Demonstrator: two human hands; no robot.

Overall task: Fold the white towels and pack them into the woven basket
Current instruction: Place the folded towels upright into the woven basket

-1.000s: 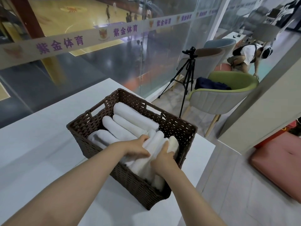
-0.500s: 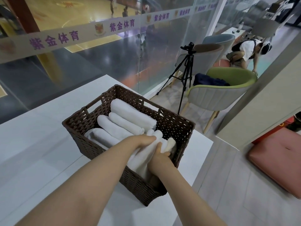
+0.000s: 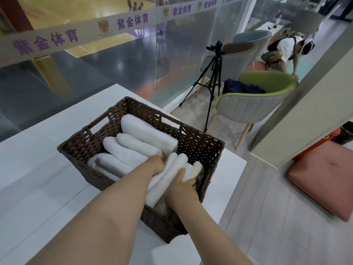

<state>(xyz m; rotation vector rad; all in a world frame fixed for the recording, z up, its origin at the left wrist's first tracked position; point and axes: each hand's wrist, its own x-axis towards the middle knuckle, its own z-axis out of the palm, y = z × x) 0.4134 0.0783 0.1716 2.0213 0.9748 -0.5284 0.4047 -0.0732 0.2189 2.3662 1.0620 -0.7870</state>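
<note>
Brown woven strands make up the basket (image 3: 194,142), which stands on the white bench (image 3: 38,169) close to its far right corner, one long side running near the right edge. Inside we count a row of rolled white towels (image 3: 133,148) lying side by side across the part of the basket nearer the far left of the bench, each roll touching its neighbour. At the end nearer us, more towels stand packed along the basket's right wall, and here both of our hands are at work.

Our left hand (image 3: 155,165) reaches over the near rim and rests against the top of the long towel (image 3: 166,178) that we are seating; its fingers are tucked down behind the cloth, so we cannot tell whether they curl round it or merely press. Our right hand (image 3: 181,188) has its thumb laid across the same towel and its fingers (image 3: 191,181) curled round the far side, gripping it and pushing it down between the other rolls and the wall.

We judge the task close to its end. No loose towel shows on the bench, and the basket looks nearly full. What seems left is to settle this last roll level with the others and take our hands out. Whether more towels wait outside the view, we cannot say.
</note>
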